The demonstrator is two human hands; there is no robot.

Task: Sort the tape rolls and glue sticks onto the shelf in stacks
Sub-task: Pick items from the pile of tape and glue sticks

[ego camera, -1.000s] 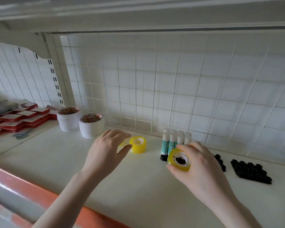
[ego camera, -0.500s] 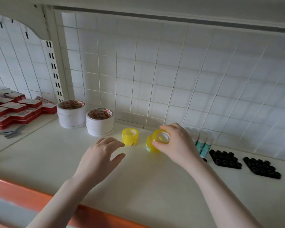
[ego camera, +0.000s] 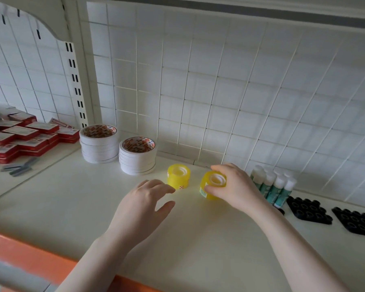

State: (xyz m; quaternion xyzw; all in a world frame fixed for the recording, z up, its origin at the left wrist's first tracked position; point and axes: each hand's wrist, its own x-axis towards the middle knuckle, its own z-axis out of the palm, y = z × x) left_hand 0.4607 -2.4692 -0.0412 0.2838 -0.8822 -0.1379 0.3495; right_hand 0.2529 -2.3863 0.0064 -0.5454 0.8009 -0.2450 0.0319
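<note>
At the far left, red boxes (ego camera: 19, 140) lie in low piles on the neighbouring shelf, with grey scissors (ego camera: 19, 168) in front of them. Past the slotted upright (ego camera: 75, 81), two stacks of white tape rolls (ego camera: 99, 144) and (ego camera: 137, 155) stand near the back of the cream shelf (ego camera: 72, 207).

The left hand (ego camera: 143, 205) hovers over the shelf with fingers loosely spread and holding nothing, its fingertips just short of a yellow tape stack (ego camera: 178, 176) that stands on its own. Half a second ago that hand sat lower and further from this stack; now it has reached closer to it.

The right hand (ego camera: 234, 186) pinches the top yellow roll (ego camera: 216, 179), thumb at the front and fingers curled over the far side, on a second yellow stack (ego camera: 207, 191) just right of the first. A second ago this roll was held apart in front of the glue sticks; half a second ago it was tilted over the stack, and now it sits more squarely on it, though a slight tilt remains.

Just behind the right hand, glue sticks (ego camera: 279, 187) with white caps and teal labels stand upright in a tight cluster. Further right, two black moulded trays (ego camera: 308, 210) and (ego camera: 358, 222) lie flat.

A white wire grid (ego camera: 219, 91) backs the shelf, another shelf runs overhead, and an orange strip (ego camera: 30, 256) edges the front.
</note>
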